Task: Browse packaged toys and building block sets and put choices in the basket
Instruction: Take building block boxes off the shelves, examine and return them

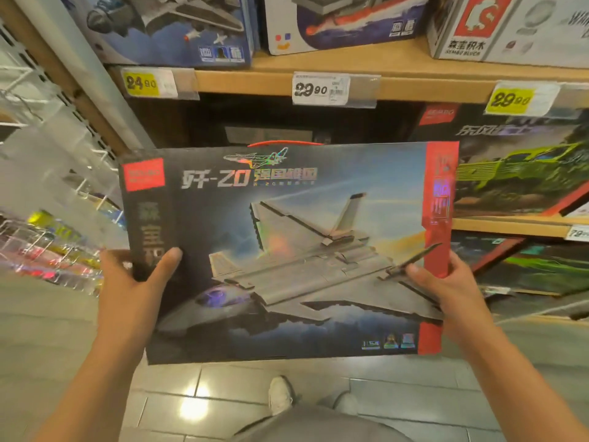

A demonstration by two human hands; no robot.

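Now: jet set held before shelf

Wooden shelf (318,70) carries boxed sets and price tags. Fighter-jet block set box (280,250) held out in front, above tiled floor. Left hand (134,282) grips its left edge; right hand (446,285) grips right edge.

Single head-worn view, looking forward and down, close on the held box (283,250), shelves (318,81) just behind
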